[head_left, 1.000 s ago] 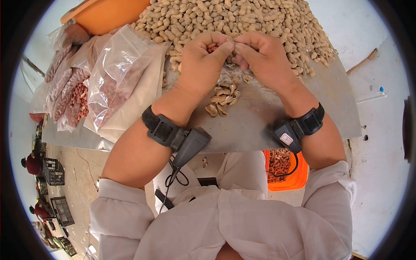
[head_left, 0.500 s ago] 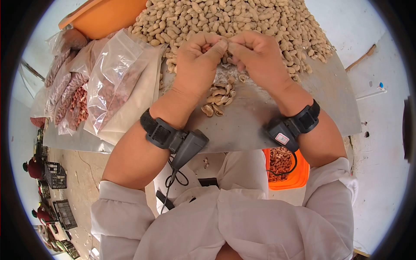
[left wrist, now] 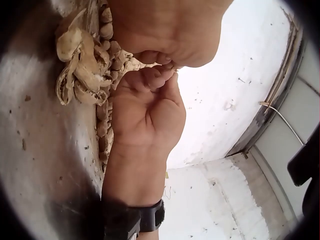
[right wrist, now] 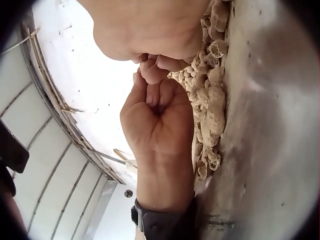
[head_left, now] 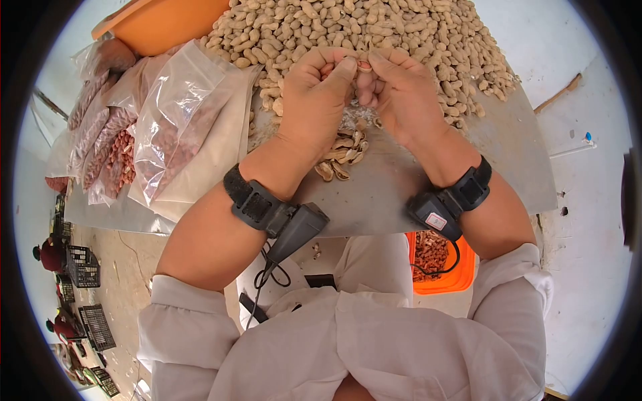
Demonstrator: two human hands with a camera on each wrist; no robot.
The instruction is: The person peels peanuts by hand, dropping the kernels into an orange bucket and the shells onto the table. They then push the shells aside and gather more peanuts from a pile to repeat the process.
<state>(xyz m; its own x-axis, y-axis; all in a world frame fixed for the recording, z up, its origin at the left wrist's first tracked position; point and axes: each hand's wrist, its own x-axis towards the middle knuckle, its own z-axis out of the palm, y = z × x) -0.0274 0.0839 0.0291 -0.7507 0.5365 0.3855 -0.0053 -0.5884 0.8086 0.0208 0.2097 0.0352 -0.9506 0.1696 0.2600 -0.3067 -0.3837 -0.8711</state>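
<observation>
Looking down: I log a pale shirt (head_left: 374, 341) with pushed-up sleeves, nearest the head camera.
Below the edge: an orange tub (head_left: 438, 257) of reddish kernels sits under the table's near rim, by the right forearm.
Wrists: each forearm carries a black strap with a camera unit.
Table: I note a grey table (head_left: 401, 194) with a dusty, scuffed top.
Waste: a small pile of split shells (head_left: 344, 150) lies on the table just below the hands, apart from them.
Left hand: the left hand (head_left: 314, 100) is raised off the table, fingers curled, thumb and fingertips pinching the peanut.
Right hand: the right hand (head_left: 401, 93) meets it fingertip to fingertip, fingers curled, pinching the same peanut.
Peanut: the peanut (head_left: 364, 65) is held between both hands, above the table. A pinkish part shows. I cannot tell how far its shell is open.
Left side: clear bags (head_left: 174, 127) of reddish kernels lie stacked beside the left forearm.
Beyond: a heap of unshelled peanuts (head_left: 374, 30) covers the far table.
Far left: an orange basin (head_left: 160, 23) stands against the heap.
</observation>
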